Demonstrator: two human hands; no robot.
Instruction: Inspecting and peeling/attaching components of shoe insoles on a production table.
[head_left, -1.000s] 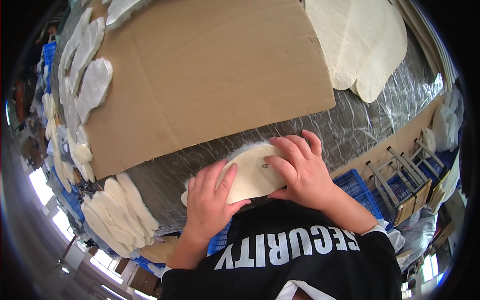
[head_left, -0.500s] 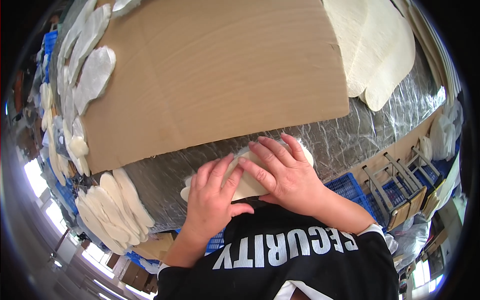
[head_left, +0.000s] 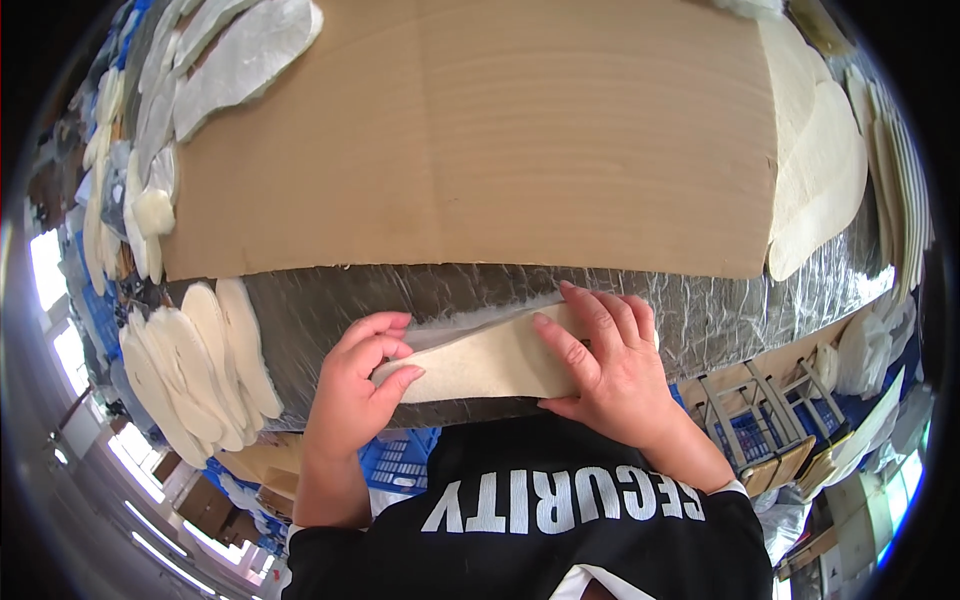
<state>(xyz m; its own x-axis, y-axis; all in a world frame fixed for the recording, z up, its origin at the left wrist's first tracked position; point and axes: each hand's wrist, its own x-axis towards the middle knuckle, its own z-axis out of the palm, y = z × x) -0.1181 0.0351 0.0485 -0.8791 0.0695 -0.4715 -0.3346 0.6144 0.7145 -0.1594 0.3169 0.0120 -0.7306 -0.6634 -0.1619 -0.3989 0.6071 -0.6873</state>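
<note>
1. Head view: we are looking down at a cream felt piece (head_left: pixel 490 362) lying at the near edge of the desk (head_left: pixel 330 310), on its silver quilted cover, just below a big cardboard sheet (head_left: pixel 480 130).
2. We are judging the work as partway done: the felt piece is lying flat and folded or layered along its top edge, both hands are on it, and it is not stacked with the others yet.
3. Our left hand (head_left: pixel 355 385) is curling over the left end, thumb and fingers pinching the tip of the felt piece.
4. Our right hand (head_left: pixel 610 365) is lying flat on the right end, fingers spread and pressing down.
5. Finished-looking cutouts (head_left: pixel 205 365) are fanning out at the left, and larger cream sheets (head_left: pixel 815 180) are lying at the right.
</note>
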